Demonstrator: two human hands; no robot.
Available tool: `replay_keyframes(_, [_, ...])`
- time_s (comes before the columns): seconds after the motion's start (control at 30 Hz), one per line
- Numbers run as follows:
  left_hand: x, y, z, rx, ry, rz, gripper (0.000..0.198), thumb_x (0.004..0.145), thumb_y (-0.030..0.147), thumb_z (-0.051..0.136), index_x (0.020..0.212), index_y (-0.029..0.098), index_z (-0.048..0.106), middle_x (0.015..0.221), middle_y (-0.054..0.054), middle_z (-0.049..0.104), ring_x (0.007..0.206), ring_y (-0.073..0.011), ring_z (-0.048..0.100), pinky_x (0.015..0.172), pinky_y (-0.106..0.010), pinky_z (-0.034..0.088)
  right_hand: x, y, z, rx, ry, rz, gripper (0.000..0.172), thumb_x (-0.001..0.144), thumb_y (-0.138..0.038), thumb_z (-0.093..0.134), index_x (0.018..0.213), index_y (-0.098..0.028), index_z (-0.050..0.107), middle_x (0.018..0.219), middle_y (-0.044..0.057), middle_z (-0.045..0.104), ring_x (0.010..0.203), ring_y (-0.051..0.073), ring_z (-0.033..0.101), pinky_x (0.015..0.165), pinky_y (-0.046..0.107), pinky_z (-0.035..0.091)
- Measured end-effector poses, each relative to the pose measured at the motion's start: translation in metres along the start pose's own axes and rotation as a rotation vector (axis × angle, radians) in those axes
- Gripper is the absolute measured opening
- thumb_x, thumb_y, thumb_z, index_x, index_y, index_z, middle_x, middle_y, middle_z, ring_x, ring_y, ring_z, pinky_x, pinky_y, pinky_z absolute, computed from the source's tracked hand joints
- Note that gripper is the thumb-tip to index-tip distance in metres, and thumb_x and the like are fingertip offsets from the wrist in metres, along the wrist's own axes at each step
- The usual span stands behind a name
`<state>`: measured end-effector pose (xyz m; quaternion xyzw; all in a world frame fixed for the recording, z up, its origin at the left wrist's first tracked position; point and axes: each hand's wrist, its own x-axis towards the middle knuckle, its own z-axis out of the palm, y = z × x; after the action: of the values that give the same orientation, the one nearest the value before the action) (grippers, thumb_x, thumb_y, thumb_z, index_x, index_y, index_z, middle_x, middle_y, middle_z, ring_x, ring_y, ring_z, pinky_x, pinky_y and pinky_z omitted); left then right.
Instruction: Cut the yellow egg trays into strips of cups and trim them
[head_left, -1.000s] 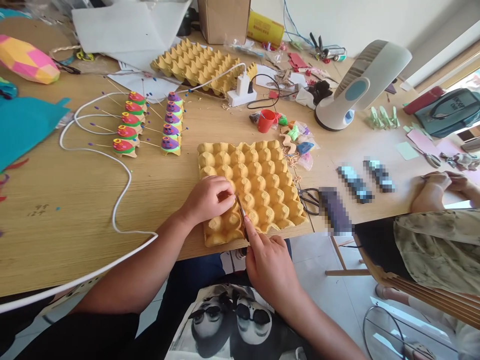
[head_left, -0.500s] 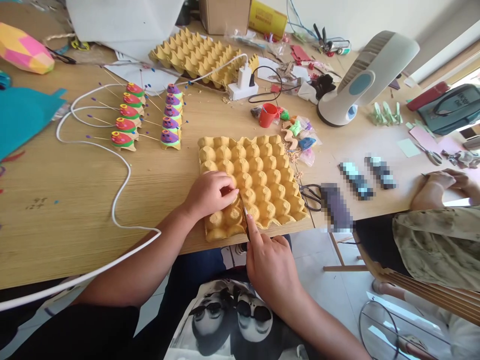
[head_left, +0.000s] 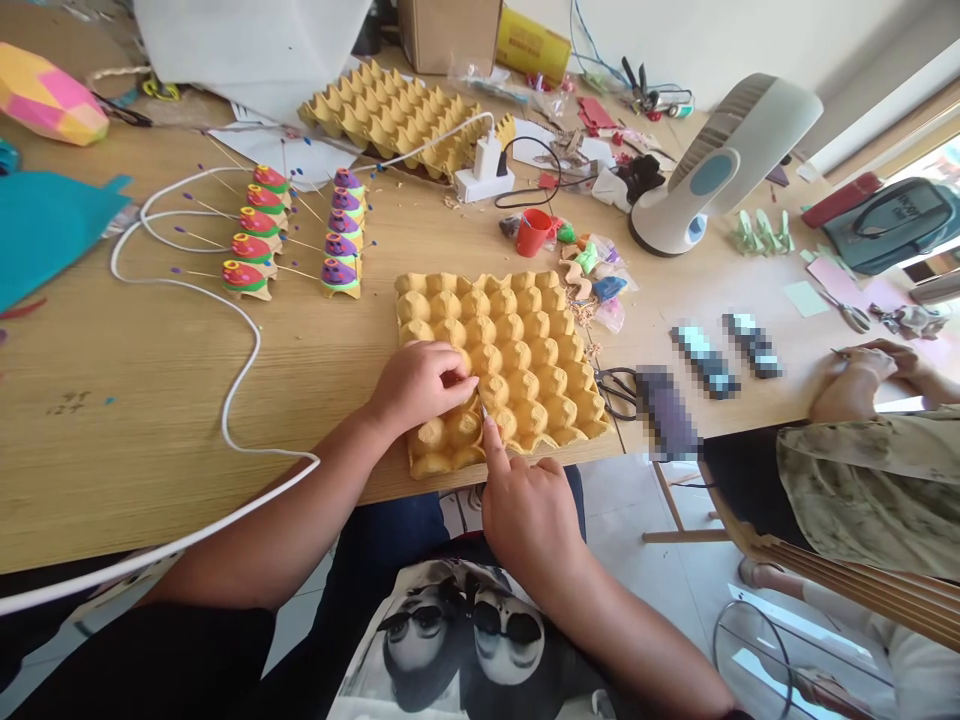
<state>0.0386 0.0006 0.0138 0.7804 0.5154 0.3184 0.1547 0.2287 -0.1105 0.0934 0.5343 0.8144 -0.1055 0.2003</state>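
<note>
Left hand (head_left: 420, 385) grips yellow moulded-pulp egg tray (head_left: 525, 335), frame centre. Right hand (head_left: 529, 510), just below, pinches thin blade (head_left: 482, 409), forefinger along it; blade points up-frame between cup rows.

The left hand (head_left: 420, 385) presses down with curled fingers on the near left part of a yellow egg tray (head_left: 525, 340), which lies upside down at the front edge of the bench (head_left: 150, 420). The right hand (head_left: 529, 510) grips a thin blade (head_left: 481, 409), forefinger stretched along it, with the tip set between the tray's domes just beside the left fingertips. Scissors (head_left: 615, 390) lie just right of the tray, two rows of painted figures (head_left: 255, 240) stand well behind it on the left, and another person's hands (head_left: 870, 365) rest at the far right.
</note>
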Motion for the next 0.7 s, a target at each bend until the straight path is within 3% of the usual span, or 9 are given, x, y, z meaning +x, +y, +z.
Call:
replay_keyframes(0.5, [0.0003, -0.0014, 0.0010, -0.009, 0.004, 0.000, 0.027, 0.087, 0.032, 0.069, 0.064, 0.021, 0.058, 0.068, 0.001, 0.062, 0.065, -0.0157, 0.054, 0.068, -0.033, 0.040, -0.0032, 0.0006, -0.0027, -0.006, -0.016, 0.003, 0.070, 0.102, -0.015, 0.042, 0.169, -0.007, 0.024, 0.087, 0.011, 0.077, 0.075, 0.023, 0.073, 0.078, 0.039, 0.048])
replay_keyframes(0.7, [0.0000, -0.0011, 0.0010, -0.007, 0.004, 0.003, 0.028, 0.087, 0.032, 0.068, 0.064, 0.021, 0.058, 0.068, 0.001, 0.063, 0.064, -0.0156, 0.054, 0.067, -0.032, 0.040, -0.0022, -0.0017, -0.0080, -0.026, -0.056, 0.008, 0.077, 0.098, -0.011, 0.047, 0.170, -0.007, 0.019, 0.086, 0.012, 0.077, 0.078, 0.023, 0.075, 0.078, 0.037, 0.048])
